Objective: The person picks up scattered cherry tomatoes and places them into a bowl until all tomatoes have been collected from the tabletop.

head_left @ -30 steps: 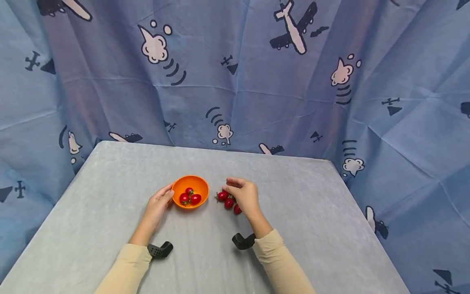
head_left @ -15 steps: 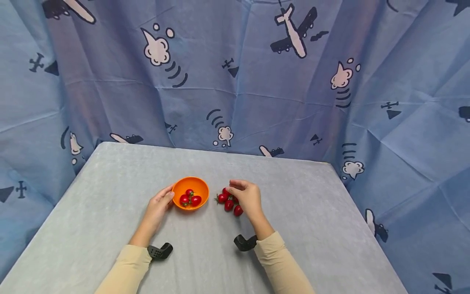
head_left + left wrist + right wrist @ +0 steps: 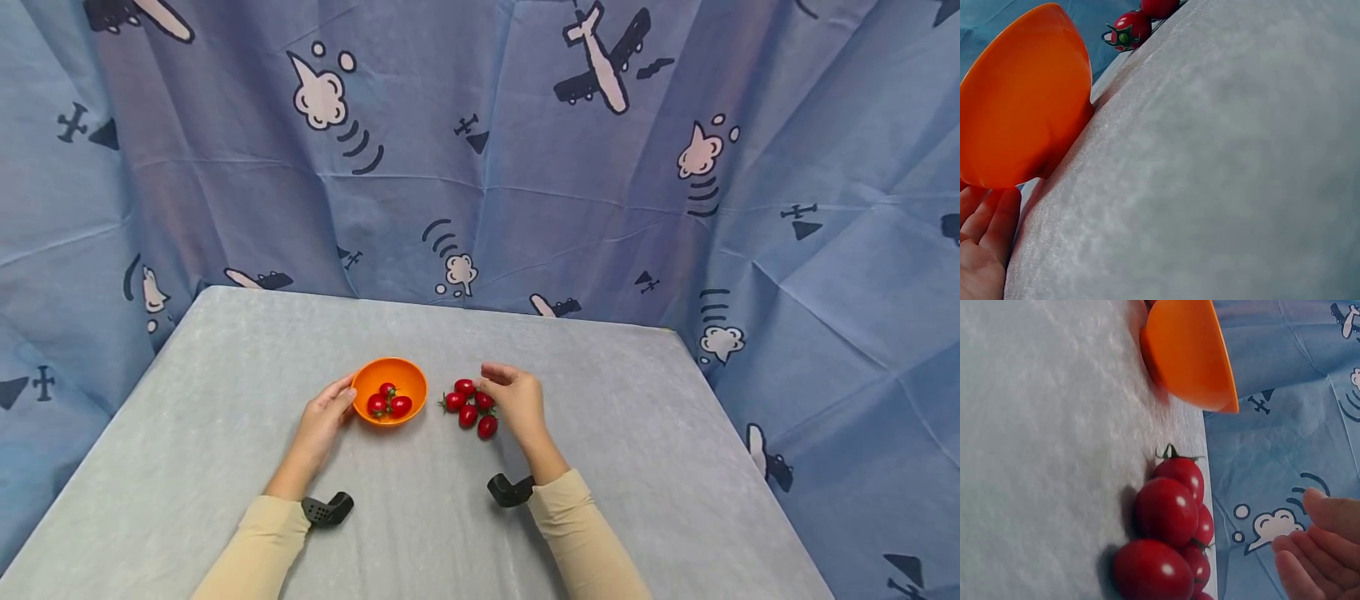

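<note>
My left hand (image 3: pixel 324 419) holds the orange bowl (image 3: pixel 408 371) at its left side, thumb at the rim and fingertips against the outer wall (image 3: pixel 1029 100). Inside the bowl lie three red cherry tomatoes (image 3: pixel 400 406) with green stems. To the right of the bowl, several more cherry tomatoes (image 3: pixel 468 416) sit bunched on the table. Just over the right edge of that bunch is my right hand (image 3: pixel 519 403), its fingers loosely bent. In the right wrist view, thumb and fingers are apart with nothing between them, beside the nearest tomatoes (image 3: pixel 1166 512).
A pale grey cloth covers the table (image 3: pixel 420 525). Behind it and along both sides hangs a blue curtain (image 3: pixel 525 225) printed with planes and clouds. Each wrist carries a black camera mount (image 3: pixel 327 510).
My right hand has moved slightly right, off the upper part of the tomato bunch, uncovering more of it. My left hand and the bowl have stayed put.
</note>
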A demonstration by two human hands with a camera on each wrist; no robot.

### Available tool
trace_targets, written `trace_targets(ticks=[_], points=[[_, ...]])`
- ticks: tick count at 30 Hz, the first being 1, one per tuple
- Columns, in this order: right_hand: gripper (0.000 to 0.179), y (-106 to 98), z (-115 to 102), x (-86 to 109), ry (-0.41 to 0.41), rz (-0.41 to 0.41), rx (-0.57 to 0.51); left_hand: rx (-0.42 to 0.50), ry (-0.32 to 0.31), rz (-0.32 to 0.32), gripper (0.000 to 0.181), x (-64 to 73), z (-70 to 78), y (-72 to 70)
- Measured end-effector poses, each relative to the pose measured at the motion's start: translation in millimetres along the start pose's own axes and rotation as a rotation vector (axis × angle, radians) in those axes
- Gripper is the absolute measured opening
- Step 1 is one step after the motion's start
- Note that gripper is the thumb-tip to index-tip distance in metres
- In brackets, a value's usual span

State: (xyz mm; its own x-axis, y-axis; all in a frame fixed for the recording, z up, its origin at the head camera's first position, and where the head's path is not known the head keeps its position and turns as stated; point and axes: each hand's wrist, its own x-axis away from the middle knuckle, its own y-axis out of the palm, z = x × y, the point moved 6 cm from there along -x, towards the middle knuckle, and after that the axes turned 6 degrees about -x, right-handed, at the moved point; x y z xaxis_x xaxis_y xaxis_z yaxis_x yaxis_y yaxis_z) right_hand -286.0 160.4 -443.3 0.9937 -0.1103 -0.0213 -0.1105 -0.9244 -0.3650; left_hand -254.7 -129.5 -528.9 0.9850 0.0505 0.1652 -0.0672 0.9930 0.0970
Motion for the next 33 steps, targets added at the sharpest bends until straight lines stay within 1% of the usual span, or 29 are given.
trace_targets(ticks=[6,10,14,19,26,33], points=[[0.035,-9.7,5.6,-9.2,-0.002,0.054,-0.011,0.021,0.012,0.007,0.048,0.3,-1.8,-1.2],[0.036,-16.0,11.5,-14.7,0.007,0.079,-0.016,0.034,0.02,0.0,0.049,0.6,-2.1,-1.3],[0.036,-20.2,18.1,-18.9,0.029,0.089,-0.02,0.012,0.017,-0.001,0.049,0.3,-1.1,-1.1],[0.037,-25.1,24.8,-22.1,0.032,0.114,-0.012,-0.006,0.001,0.001,0.048,-0.7,0.2,-0.6],[0.039,-26.0,32.9,-25.1,0.026,0.109,0.01,0.004,-0.001,-0.002,0.047,-0.5,1.0,0.2],[0.04,-23.2,46.6,-26.0,0.068,0.105,-0.014,0.012,0.004,-0.008,0.048,0.2,1.1,0.3]])
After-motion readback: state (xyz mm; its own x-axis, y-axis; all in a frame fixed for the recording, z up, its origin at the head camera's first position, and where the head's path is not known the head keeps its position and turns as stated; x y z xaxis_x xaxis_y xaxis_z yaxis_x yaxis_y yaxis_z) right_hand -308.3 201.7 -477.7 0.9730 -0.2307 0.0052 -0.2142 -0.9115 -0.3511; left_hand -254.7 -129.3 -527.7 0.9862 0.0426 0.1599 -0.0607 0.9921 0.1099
